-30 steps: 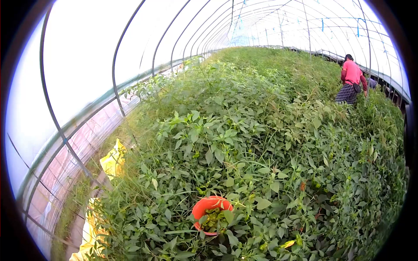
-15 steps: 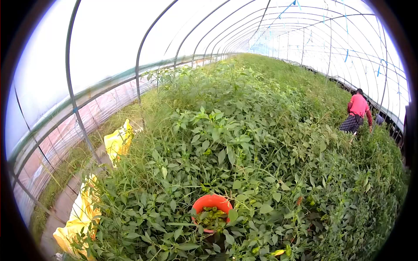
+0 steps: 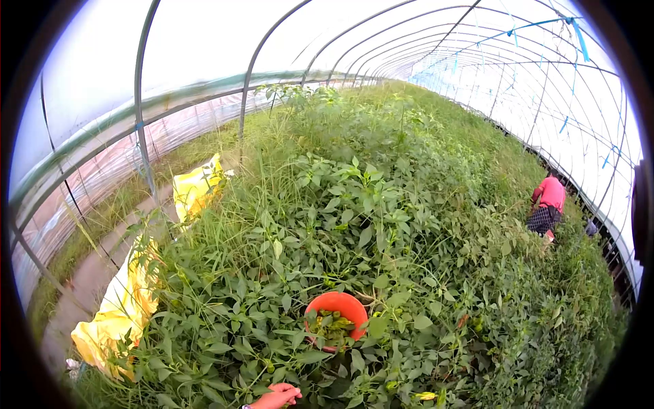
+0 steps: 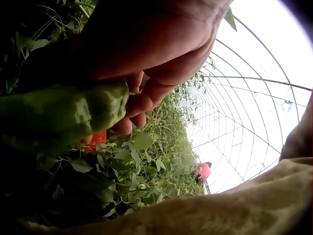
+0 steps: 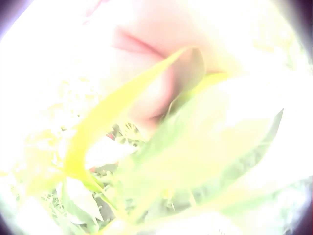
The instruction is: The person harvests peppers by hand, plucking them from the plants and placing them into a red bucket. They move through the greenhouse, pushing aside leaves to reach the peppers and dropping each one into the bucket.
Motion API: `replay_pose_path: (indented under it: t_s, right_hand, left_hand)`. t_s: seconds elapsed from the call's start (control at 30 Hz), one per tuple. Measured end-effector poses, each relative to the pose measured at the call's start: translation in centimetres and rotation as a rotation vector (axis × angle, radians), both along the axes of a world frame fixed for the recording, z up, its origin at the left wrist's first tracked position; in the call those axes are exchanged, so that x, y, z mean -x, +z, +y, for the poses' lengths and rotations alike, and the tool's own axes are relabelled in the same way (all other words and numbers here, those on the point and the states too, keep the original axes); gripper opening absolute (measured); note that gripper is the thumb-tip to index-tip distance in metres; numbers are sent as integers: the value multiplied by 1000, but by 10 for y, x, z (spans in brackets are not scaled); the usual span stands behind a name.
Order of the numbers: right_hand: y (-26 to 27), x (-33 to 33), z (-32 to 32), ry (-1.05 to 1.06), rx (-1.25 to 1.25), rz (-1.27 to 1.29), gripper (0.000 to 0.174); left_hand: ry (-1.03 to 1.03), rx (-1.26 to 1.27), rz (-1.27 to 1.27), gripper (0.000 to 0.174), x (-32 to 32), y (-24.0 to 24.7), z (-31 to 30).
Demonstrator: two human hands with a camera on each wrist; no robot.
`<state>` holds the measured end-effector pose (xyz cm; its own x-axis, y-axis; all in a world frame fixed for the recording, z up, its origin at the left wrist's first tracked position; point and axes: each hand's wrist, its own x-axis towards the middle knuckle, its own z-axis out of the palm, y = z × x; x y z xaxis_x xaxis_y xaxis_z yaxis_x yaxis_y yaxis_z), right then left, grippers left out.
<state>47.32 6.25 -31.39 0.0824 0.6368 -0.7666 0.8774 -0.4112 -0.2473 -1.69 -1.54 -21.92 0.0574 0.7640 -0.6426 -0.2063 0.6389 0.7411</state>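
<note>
My left hand (image 3: 274,397) shows at the bottom edge of the head view, below an orange bucket (image 3: 344,304) with green peppers (image 3: 332,327) in it. In the left wrist view, its curled fingers (image 4: 139,105) hold a green pepper (image 4: 63,115), with fingertips showing behind and below it. The right hand (image 5: 146,73) is outside the head view. In the overexposed right wrist view, it is close behind a broad pale leaf (image 5: 195,142) and a curved yellow strip (image 5: 107,107); I cannot tell whether it grips them.
Dense pepper plants (image 3: 381,225) surround the bucket. Yellow sacks (image 3: 122,310) lie at the left beside a dirt path (image 3: 75,283). A yellow pepper (image 3: 427,395) shows among leaves at lower right. Farther off at right, a person in a pink top (image 3: 550,193) bends over the plants.
My left hand has come into the head view at the bottom. The head view has swung, with the tunnel's far end shifting right. The person in pink now bends lower.
</note>
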Motion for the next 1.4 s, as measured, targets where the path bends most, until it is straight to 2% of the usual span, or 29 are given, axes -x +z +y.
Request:
replay_pose_path:
  t_s: [0.03, 0.07, 0.1, 0.13, 0.17, 0.23, 0.27, 0.3, 0.33, 0.4, 0.53, 0.57, 0.6, 0.67, 0.73, 0.8, 0.83, 0.87, 0.93, 1.0, 1.1, 1.13, 1.2, 1.33, 1.4]
  right_hand:
    - [15, -1, 5, 33, -18, -22, 69]
    - [33, 3, 8, 57, -55, -30, 69]
    - [55, 9, 14, 78, -93, -26, 69]
    - [72, 17, 19, 121, -249, 55, 61]
    - [100, 40, 22, 59, -361, 274, 44]
    - [176, 99, 29, -102, -354, 442, 24]
    - [167, 107, 33, 62, -638, 582, 23]
    - [198, 130, 34, 254, -844, 441, 20]
    - [223, 152, 35, 340, -986, 418, 17]
    - [259, 180, 34, 456, -1242, 278, 18]
    - [296, 206, 51, 286, -1318, 497, 26]
    - [298, 215, 64, 298, -1427, 506, 27]
    - [299, 224, 78, 311, -1538, 512, 28]
    - [282, 238, 113, 306, -1502, 485, 30]
    - [236, 243, 148, 320, -1486, 321, 42]
    - [222, 224, 153, 386, -1066, 263, 49]
    - [212, 208, 153, 364, -971, 401, 48]
    - [217, 192, 139, 165, -824, 551, 38]
    - [205, 139, 118, 36, -705, 610, 37]
    - [176, 74, 95, -112, -644, 540, 34]
    - [136, -13, 51, -453, -659, 476, 29]
    - [123, -35, 38, -476, -683, 383, 26]
    - [117, -49, 15, -536, -693, 346, 24]
    - [82, -49, -2, -488, -685, 224, 23]
    - [57, -47, -2, -560, -763, 228, 23]
  left_hand:
    - [50, -30, -22, 26, -5, -15, 1]
    - [24, -42, -25, 24, -11, 9, 11]
    - [5, -91, -17, 22, -14, 11, 16]
    - [-14, -124, -41, 19, -16, 8, 22]
    - [-24, -168, -50, 17, -19, 13, 26]
    - [-87, -305, 13, 15, -21, 45, 35]
    - [-134, -386, 61, 15, -18, 58, 40]
    - [-96, -473, 19, 14, -18, 87, 45]
    - [-79, -523, 3, 13, -14, 100, 51]
    - [-50, -847, 177, 12, -10, 138, 65]
    - [163, -918, 174, 15, -4, 181, 103]
    - [208, -885, 121, 16, -5, 184, 118]
    - [253, -852, 68, 17, -7, 185, 134]
    - [268, -840, 96, 21, -18, 178, 166]
    - [179, -885, 525, 38, -15, 126, 199]
    - [201, -629, 524, 43, -18, 107, 187]
    - [178, -603, 490, 46, -15, 101, 174]
    - [147, -601, 486, 44, -9, 95, 160]
    - [77, -549, 538, 31, 4, 84, 131]
    - [58, -420, 504, 23, 9, 81, 111]
    - [-5, -399, 480, 19, -7, 73, 106]
    - [-47, -404, 487, 18, -12, 68, 109]
    - [-171, -417, 517, 18, -42, 63, 124]
    - [-357, -722, 469, 23, -135, 55, 145]
    - [-597, -819, 604, 29, -187, 71, 151]
